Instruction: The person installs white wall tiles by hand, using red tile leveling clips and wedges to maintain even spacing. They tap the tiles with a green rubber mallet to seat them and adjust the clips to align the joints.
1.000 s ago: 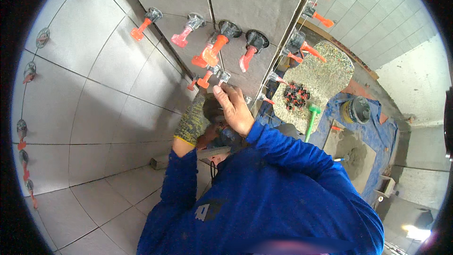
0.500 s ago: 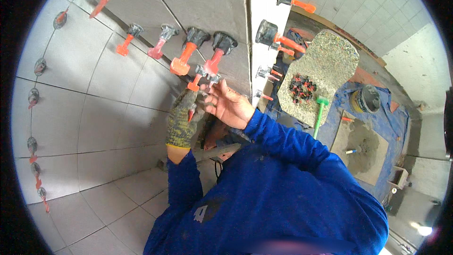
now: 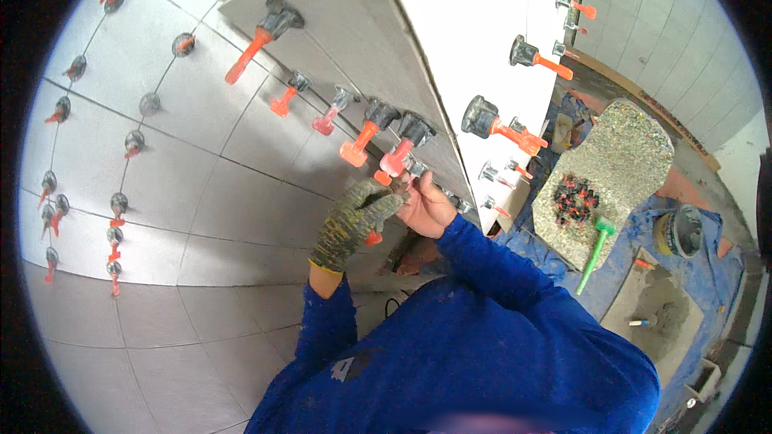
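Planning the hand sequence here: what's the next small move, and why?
Probably, the bare right hand should ease onto the small orange-handled clip: its fingertips are close by, though contact is unclear. A red piece shows at the gloved left hand, so that grip may be occupied.

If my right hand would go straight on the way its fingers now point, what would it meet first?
Most likely the small orange clip just up and to the left of the right hand; depth is unclear, so they may be touching.
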`<state>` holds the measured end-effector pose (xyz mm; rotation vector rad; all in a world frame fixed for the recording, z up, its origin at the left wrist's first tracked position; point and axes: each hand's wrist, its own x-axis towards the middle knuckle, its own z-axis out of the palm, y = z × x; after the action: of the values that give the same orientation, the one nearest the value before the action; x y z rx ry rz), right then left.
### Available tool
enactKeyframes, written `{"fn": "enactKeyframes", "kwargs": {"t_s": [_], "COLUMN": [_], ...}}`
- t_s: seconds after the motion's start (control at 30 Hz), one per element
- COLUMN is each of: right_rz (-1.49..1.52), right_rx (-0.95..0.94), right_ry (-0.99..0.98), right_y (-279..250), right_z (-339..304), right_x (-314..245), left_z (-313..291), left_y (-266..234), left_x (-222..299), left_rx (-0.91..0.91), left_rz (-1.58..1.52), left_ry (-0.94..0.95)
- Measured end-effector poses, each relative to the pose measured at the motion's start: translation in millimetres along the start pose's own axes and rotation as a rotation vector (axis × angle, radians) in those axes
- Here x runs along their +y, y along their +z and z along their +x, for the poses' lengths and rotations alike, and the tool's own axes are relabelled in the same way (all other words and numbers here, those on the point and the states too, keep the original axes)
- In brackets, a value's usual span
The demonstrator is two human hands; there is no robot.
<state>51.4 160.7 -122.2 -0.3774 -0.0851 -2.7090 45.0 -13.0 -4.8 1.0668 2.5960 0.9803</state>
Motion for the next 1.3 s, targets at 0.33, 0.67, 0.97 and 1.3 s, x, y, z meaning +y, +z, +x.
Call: {"fn": "enactKeyframes", "kwargs": {"t_s": [0.33,0.67,0.97,1.3], "right_rz": [-0.621,-1.376,-2.228,-0.865], "right_rx": [0.763,0.657,0.262,0.76], "right_ry": [-0.339,-0.243,-0.355,0.145], "right_y": [81.3,85.5,87.7,67.6], "right_z": [1.2,-37.9,-67.2,-139.1], "right_x": [15.7,1.4,-1.3,-34.4], "left_z": [20.4,12.2,-12.1,-1.1], "left_y": [8.6,46.1,72.5,111.6], "left_x": [12.5,-31.9,-41.7,-79.3], "left_rx": [0.149,0.046,0.167,-0.202], "left_rz": [-0.384,-0.845,0.123,-0.288], "left_ry": [-0.401,-0.404,0.366,-0.124]}}
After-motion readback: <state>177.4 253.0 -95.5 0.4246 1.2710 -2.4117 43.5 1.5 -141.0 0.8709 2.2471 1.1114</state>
